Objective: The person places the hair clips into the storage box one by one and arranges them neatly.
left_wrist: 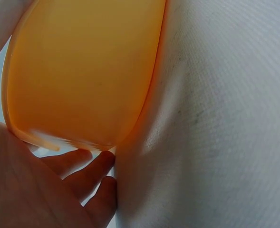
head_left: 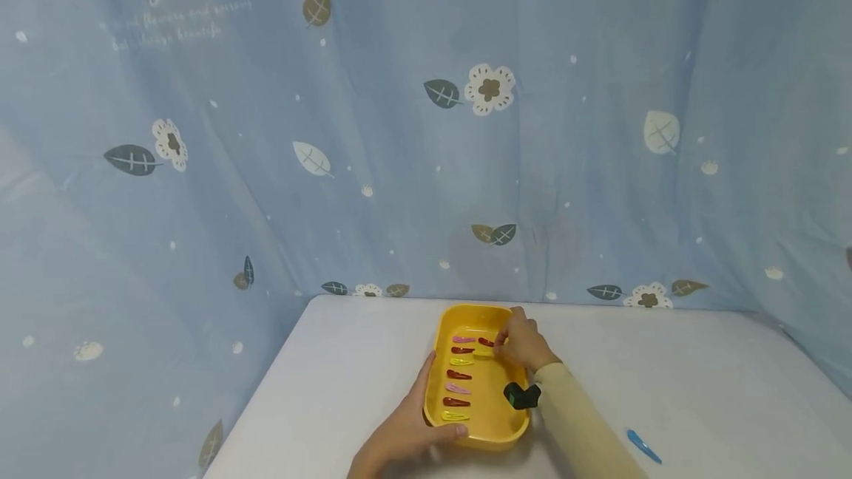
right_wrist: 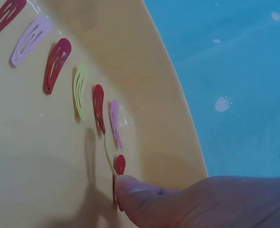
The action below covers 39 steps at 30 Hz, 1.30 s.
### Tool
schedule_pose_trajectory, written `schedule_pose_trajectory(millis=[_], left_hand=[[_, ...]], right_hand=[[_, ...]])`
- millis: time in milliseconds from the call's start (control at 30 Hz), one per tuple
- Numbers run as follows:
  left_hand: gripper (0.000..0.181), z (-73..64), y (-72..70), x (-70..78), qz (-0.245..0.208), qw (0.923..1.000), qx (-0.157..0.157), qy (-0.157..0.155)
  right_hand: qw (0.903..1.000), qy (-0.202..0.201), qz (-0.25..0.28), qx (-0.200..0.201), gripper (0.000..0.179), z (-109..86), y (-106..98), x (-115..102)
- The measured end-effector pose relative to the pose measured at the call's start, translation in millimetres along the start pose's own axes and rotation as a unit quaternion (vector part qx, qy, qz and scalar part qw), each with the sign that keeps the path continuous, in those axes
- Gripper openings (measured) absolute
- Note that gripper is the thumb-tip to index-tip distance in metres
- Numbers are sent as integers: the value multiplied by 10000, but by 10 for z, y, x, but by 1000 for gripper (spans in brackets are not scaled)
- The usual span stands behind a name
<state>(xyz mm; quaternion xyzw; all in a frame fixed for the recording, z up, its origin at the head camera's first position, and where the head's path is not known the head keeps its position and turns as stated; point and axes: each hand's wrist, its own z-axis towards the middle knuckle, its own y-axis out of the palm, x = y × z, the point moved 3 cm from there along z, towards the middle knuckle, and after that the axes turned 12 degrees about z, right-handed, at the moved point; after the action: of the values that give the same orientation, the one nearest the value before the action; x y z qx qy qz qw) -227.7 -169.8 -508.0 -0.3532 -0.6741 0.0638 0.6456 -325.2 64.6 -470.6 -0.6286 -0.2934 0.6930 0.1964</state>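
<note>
A yellow tray rests on the white table, with a column of red, pink and yellow snap hair clips along its left side. My left hand grips the tray at its near left corner, thumb at the near rim; in the left wrist view its fingers curl against the tray's outside. Over the tray's far right part, my right hand pinches a yellow hair clip, seen edge-on in the right wrist view. Right beside its fingertips lies a red hair clip, partly hidden by the thumb.
A blue hair clip lies on the table, right of the tray. A black wrist camera on the right arm covers part of the tray's right rim. Behind the table hangs a blue patterned curtain.
</note>
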Motion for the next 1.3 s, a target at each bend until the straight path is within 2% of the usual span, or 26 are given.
schedule_pose_trajectory(millis=[200,633,833,1067,1300], left_hand=[[127,29,-25,37,19,10000,44,1],[127,28,-29,33,57,9999,67,66],[127,28,-33,16,150,9998,101,24],[126,32,-24,8,51,9999,85,60],[127,21,-15,5,71,9999,83,21]], right_hand=[[9994,29,-321,158,20,19,-3,-12],[9985,201,-431,257,22,1,21,-28],[9989,153,-398,208,21,7,24,-20],[9994,196,-245,169,20,18,19,-15],[9998,198,69,-59,10,35,-18,-12]])
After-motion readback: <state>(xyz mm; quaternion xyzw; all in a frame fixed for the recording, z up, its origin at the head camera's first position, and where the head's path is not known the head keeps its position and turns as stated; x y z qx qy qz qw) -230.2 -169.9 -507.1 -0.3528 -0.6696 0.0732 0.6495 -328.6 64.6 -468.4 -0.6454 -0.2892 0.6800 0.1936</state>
